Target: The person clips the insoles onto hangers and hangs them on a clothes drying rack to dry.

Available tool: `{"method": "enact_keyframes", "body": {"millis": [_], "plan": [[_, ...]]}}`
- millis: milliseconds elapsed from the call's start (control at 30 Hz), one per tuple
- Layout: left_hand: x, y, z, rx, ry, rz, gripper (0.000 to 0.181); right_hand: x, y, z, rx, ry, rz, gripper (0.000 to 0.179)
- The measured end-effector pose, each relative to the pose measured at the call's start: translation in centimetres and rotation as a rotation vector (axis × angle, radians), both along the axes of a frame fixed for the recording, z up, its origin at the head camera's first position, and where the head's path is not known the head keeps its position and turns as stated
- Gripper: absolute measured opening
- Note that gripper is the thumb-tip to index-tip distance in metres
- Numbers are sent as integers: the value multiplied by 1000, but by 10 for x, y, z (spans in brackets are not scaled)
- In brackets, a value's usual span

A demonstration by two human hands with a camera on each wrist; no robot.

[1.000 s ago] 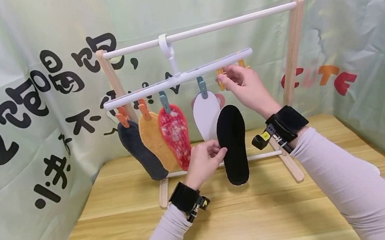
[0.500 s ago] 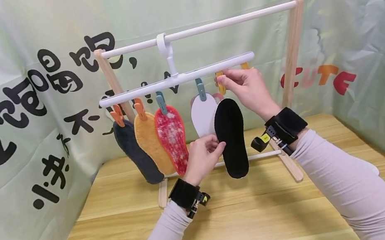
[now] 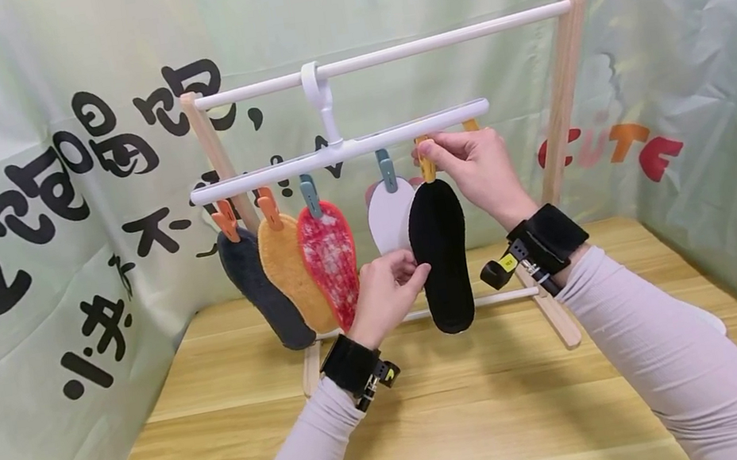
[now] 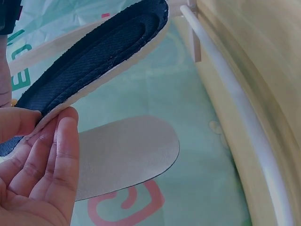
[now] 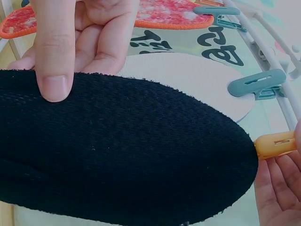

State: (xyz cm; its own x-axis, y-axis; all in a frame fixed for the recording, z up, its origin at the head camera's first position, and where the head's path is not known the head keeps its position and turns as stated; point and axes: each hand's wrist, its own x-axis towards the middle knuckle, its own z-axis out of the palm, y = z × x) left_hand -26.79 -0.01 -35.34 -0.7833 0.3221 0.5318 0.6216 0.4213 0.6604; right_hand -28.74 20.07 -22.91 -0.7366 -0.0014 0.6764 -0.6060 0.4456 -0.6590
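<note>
My left hand [image 3: 385, 296] pinches a black insole [image 3: 444, 258] at its left edge, thumb on the dark face and fingers on the pale back, as the left wrist view shows. The insole stands upright below the white hanger [image 3: 286, 167]. With its thumb and fingers, my right hand [image 3: 481, 172] pinches a yellow clothespin [image 5: 277, 145] on that hanger. In the right wrist view the clothespin's tip meets the rounded top edge of the insole. Just left of it a white insole [image 3: 388, 215] hangs from a teal clothespin [image 3: 386, 171].
Farther left hang a dark grey insole [image 3: 266, 294], an orange-yellow insole [image 3: 292, 274] and a red patterned insole [image 3: 329, 256], each on a clothespin. Another yellow clothespin [image 3: 471, 124] shows behind my right hand. A wooden rack with a white top rod [image 3: 440, 43] stands on the wooden table [image 3: 485, 420].
My left hand has raised the black insole until its top reaches the yellow clothespin. The hanger's left part and the insoles there shifted slightly left. My right hand keeps pinching the clothespin.
</note>
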Motion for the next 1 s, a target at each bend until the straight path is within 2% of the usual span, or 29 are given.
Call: {"method": "enact_keyframes", "body": {"millis": [300, 1000], "plan": [[0, 0, 6, -13, 37, 6, 17, 1, 2, 1, -7, -25, 9, 29], [-2, -2, 10, 4, 59, 2, 17, -1, 0, -4, -1, -7, 26, 24]]}}
